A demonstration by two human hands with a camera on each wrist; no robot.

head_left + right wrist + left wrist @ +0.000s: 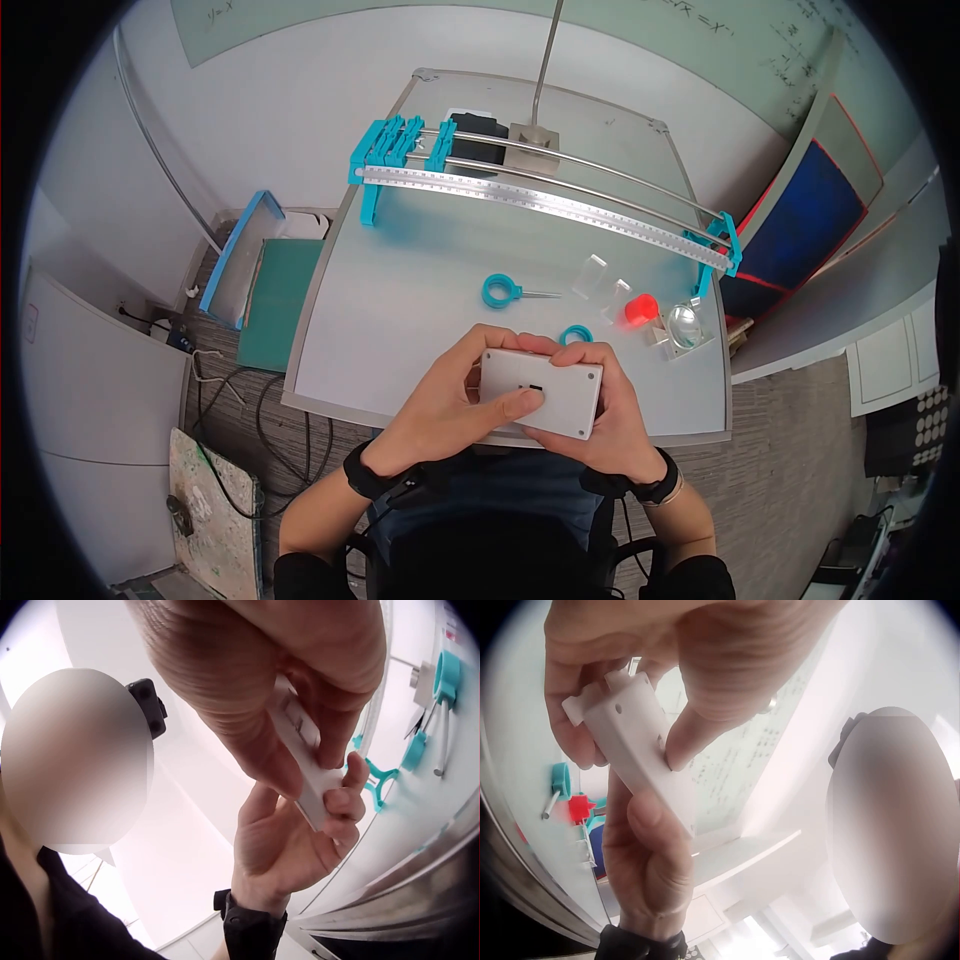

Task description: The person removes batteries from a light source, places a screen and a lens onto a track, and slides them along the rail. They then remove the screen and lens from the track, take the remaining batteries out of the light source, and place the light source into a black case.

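Both hands hold a small white rectangular box (567,388) above the table's near edge. Its broad face, with a small black slide switch (536,388) and screws in the corners, is turned up. My left hand (440,400) grips the left side, its thumb pressing beside the switch. The right hand (622,415) holds the opposite end, fingers curled along the far edge and thumb underneath. In the left wrist view, tabs stick out from one end of the box (630,731). Just beyond the hands lies a teal ring (575,334), partly hidden by the right fingers.
A teal ring holder with a metal rod (502,291), clear blocks (590,275), a red cylinder (641,310) and a round lens in a clear frame (685,325) lie on the table (400,320). Behind them, a ruler (540,198) and metal rods span teal end supports.
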